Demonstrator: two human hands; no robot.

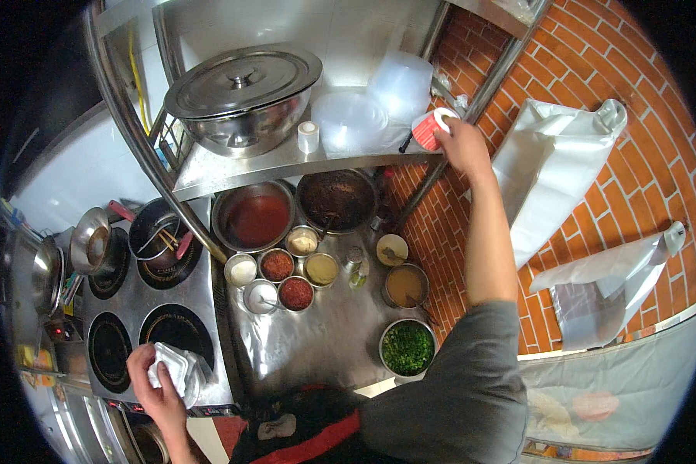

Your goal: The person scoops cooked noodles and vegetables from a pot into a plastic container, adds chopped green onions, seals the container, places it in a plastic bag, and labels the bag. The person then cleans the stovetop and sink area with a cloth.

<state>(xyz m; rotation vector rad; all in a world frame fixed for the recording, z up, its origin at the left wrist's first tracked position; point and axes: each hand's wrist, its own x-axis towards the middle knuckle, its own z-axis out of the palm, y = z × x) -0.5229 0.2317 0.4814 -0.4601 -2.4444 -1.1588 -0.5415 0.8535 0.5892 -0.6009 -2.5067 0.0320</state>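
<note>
My left hand (153, 385), above the front of the induction cooktop, grips a white package (171, 369), seemingly wrapped in thin transparent plastic. What the package holds is hidden. My right hand (467, 145) reaches up to the right end of the steel shelf (238, 172). Its fingers are on a red-and-white roll (428, 132), thumb at the side and fingertips over the upper rim. Just left of the roll are transparent plastic lids or bowls (348, 120) and a stack of transparent plastic tubs (401, 81). A small black object (405, 142) lies beside the roll.
On the shelf, a lidded steel basin (240, 110) stands beside a small roll (308, 137). Below are pots of red liquid (258, 219) and dark sauce (337, 197), several seasoning tins (276, 265) and chopped greens (407, 348). Plastic bags (551, 168) hang on the brick wall.
</note>
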